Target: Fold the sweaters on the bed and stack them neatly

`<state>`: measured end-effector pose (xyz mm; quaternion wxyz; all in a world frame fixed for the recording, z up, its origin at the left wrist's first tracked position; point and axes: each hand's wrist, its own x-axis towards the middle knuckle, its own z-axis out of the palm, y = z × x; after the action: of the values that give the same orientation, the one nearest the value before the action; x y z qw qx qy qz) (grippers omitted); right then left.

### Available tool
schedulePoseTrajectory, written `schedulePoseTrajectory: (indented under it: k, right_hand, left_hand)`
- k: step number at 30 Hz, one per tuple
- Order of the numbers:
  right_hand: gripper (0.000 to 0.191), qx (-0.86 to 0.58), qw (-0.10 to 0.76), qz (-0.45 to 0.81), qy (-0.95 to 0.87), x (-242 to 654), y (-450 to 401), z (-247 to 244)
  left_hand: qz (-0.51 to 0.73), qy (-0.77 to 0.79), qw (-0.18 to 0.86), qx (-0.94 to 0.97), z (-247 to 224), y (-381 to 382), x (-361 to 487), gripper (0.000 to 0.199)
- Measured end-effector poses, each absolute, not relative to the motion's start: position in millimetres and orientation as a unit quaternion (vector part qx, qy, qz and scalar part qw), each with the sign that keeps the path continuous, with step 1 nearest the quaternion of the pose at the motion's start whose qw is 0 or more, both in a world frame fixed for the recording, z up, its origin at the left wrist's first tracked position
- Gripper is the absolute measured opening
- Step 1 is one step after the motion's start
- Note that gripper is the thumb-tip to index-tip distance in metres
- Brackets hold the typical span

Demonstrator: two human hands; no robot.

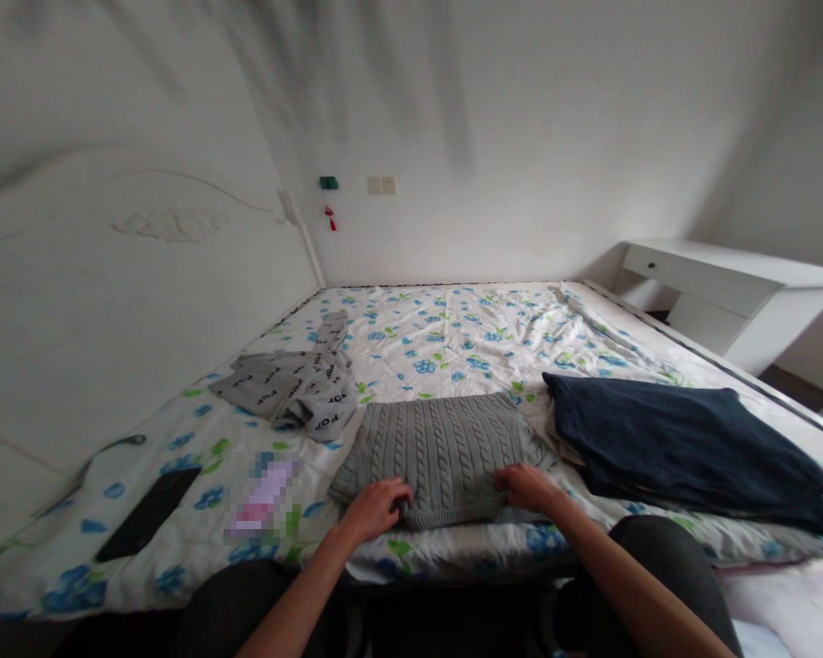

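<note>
View from the head, looking down over the edge of a bed. Nearest the viewer, 2 bare forearms reach from the lower edge to a grey cable-knit sweater [439, 452] lying folded on the flowered sheet [453, 338], close to the bed's near edge. The left hand [374, 507] grips the sweater's near hem at its left corner, fingers curled together over the knit. The right hand [528, 487] rests on the same hem further right, fingers bent down and pinching the fabric. To the left of the sweater, on the sheet, lie a blurred pink-and-white item [261, 498] and, beyond it toward the bed's left edge, a flat black object [147, 516]. Just right of the sweater a dark navy garment [678, 439] is spread out, its near left corner touching the sweater. Further back and left, a light grey printed garment [294, 384] lies crumpled near the white headboard [110, 302]. At the far right a white desk [727, 283] stands beside the bed.
</note>
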<state>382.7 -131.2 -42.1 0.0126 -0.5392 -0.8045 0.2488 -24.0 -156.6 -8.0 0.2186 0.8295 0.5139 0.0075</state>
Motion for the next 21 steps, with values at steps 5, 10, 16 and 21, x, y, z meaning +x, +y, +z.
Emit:
schedulePoseTrajectory:
  k: [5, 10, 16, 21]
  right_hand:
    - [0.025, -0.505, 0.032, 0.31, -0.805, 386, -127, -27]
    - [0.024, -0.485, -0.012, 0.377, -0.789, 384, -122, -31]
    - [0.049, -0.54, 0.02, 0.37, -0.756, 415, -103, -39]
    - [0.065, -0.72, 0.035, 0.182, -0.669, 443, -93, -44]
  left_hand:
    - [0.08, 0.527, 0.295, 0.793, 1, -144, -33, 0.016]
    - [0.022, 0.511, 0.369, 0.776, 3, -141, -39, 0.021]
    - [0.005, 0.527, 0.378, 0.761, 5, -141, -54, 0.05]
    - [0.013, 0.503, 0.366, 0.783, 3, -141, -59, 0.053]
